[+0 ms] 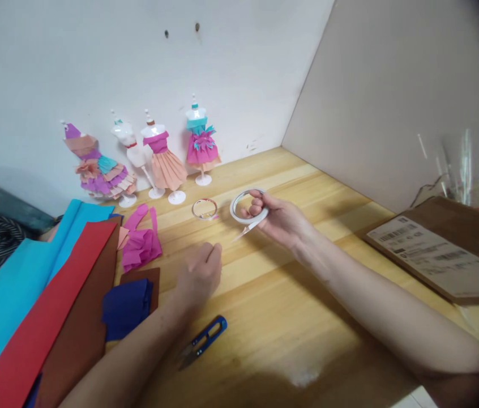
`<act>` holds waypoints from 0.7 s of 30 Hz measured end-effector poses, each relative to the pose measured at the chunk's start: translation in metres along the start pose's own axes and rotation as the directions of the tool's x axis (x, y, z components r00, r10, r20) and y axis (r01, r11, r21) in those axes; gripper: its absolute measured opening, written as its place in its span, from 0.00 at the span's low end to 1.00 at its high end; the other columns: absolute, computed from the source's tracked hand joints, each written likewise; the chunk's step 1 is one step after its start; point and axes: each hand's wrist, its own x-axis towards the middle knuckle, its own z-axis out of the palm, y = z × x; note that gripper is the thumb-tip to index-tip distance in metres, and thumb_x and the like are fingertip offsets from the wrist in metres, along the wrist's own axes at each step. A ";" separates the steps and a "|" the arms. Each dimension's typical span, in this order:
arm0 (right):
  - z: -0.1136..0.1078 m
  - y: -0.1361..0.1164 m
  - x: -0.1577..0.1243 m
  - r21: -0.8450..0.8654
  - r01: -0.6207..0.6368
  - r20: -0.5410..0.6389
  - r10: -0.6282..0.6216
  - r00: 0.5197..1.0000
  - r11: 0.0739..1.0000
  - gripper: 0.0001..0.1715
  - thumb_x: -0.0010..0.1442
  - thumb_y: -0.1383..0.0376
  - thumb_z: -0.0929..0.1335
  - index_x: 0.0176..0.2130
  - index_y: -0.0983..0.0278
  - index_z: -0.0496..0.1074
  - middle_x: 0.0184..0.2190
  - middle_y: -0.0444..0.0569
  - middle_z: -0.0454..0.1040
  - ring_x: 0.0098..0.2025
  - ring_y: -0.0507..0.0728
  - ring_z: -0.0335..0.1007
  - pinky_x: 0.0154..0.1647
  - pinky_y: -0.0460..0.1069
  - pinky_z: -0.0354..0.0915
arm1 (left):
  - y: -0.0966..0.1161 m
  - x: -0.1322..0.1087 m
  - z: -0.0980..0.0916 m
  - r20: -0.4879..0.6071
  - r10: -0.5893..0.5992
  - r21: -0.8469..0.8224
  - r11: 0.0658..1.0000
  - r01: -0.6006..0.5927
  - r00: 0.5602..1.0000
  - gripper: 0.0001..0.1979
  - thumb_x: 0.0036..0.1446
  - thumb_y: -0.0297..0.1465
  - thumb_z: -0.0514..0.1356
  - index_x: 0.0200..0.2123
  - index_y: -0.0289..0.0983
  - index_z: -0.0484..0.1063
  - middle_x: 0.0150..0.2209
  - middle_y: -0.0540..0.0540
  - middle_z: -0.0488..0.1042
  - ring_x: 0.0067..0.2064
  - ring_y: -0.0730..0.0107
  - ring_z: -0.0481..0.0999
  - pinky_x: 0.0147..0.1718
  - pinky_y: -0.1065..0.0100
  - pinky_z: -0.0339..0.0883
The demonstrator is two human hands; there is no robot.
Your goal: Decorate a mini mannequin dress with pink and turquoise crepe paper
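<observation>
My right hand (279, 220) holds a white roll of tape (234, 211), its fingers hooked through the ring. A short loose end of tape (251, 226) hangs from the roll toward the left. My left hand (201, 267) is closed in a pinch left of the roll and a little nearer to me; what it grips, if anything, is too small to see. Blue thread snips (209, 335) lie on the wooden table (282, 317) below my left hand. A thinner ring-shaped roll (204, 209) lies flat behind the hands.
Small dress forms stand along the wall, among them one in a pink and peach dress (165, 164). Blue (10, 283), red (48, 306) and brown sheets lie at left, beside pink pieces (141, 246) and folded navy material (127, 306). A labelled cardboard package (443, 255) is at right.
</observation>
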 end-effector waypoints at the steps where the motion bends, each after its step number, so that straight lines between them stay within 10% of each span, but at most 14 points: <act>1: 0.001 -0.003 -0.001 -0.013 -0.039 -0.010 0.039 0.999 0.999 0.18 0.66 0.72 0.53 0.32 0.67 0.67 0.17 0.41 0.63 0.19 0.48 0.61 0.37 0.50 0.72 | -0.003 0.001 -0.002 -0.045 0.059 0.060 0.997 -0.056 0.997 0.10 0.56 0.19 0.50 0.38 0.31 0.68 0.25 0.46 0.70 0.25 0.72 0.70 0.24 0.72 0.63; 6: 0.008 -0.013 -0.015 -0.039 -0.192 -0.020 0.191 0.981 0.981 0.21 0.68 0.71 0.51 0.34 0.69 0.67 0.16 0.40 0.62 0.19 0.47 0.63 0.38 0.53 0.74 | -0.018 0.004 -0.009 -0.116 0.261 0.271 0.936 -0.222 0.958 0.14 0.56 0.18 0.52 0.46 0.27 0.64 0.24 0.47 0.71 0.23 0.72 0.68 0.21 0.71 0.62; 21: 0.012 -0.009 -0.044 -0.118 -0.370 0.229 0.388 0.893 0.921 0.19 0.67 0.70 0.54 0.38 0.72 0.71 0.18 0.38 0.57 0.16 0.45 0.55 0.42 0.53 0.73 | -0.026 0.009 -0.026 -0.202 0.387 0.258 0.907 -0.332 0.900 0.18 0.57 0.21 0.54 0.51 0.26 0.63 0.31 0.40 0.76 0.29 0.70 0.74 0.23 0.71 0.65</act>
